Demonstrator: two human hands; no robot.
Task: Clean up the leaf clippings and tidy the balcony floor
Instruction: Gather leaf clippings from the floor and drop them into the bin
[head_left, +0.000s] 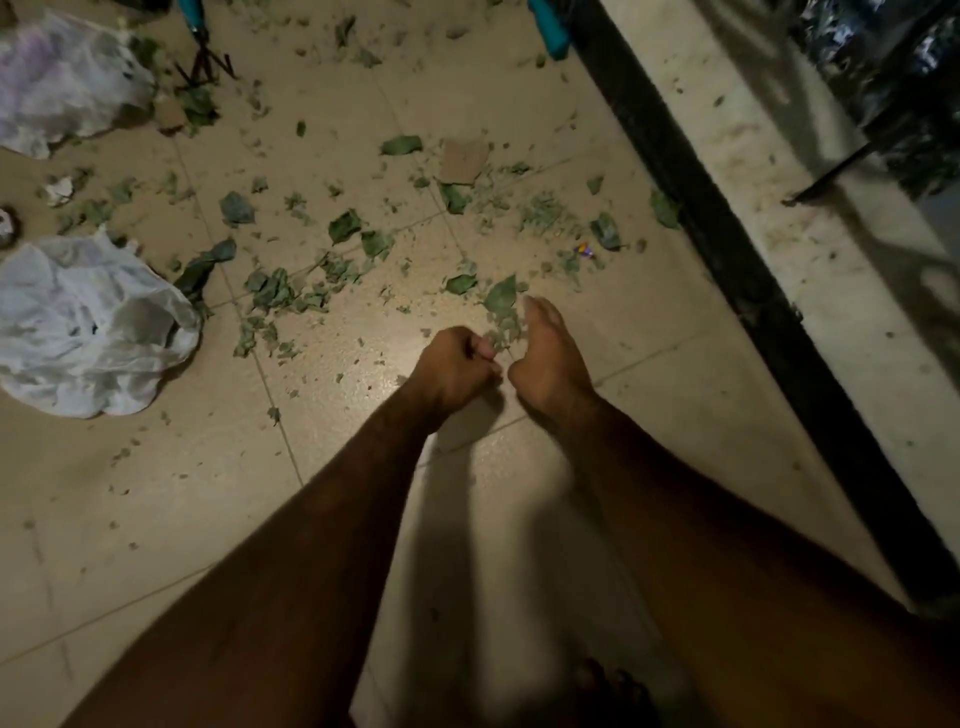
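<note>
Green leaf clippings (343, 226) lie scattered over the beige tiled floor (218, 467), thickest across the middle. Both my arms reach down to the floor at the centre. My left hand (457, 366) is curled into a fist beside a small heap of clippings (501, 325); whether it holds any is hidden. My right hand (548, 358) stands on its edge with fingers straight, cupped against the other side of that heap. A larger leaf (501, 296) lies just beyond the fingertips.
A crumpled white plastic bag (88, 327) lies at the left, another bag (62, 78) at the top left. Shears (200, 52) lie near the top. Cardboard scraps (464, 161) sit among the leaves. A black rail (727, 249) and a pale ledge (831, 291) bound the right.
</note>
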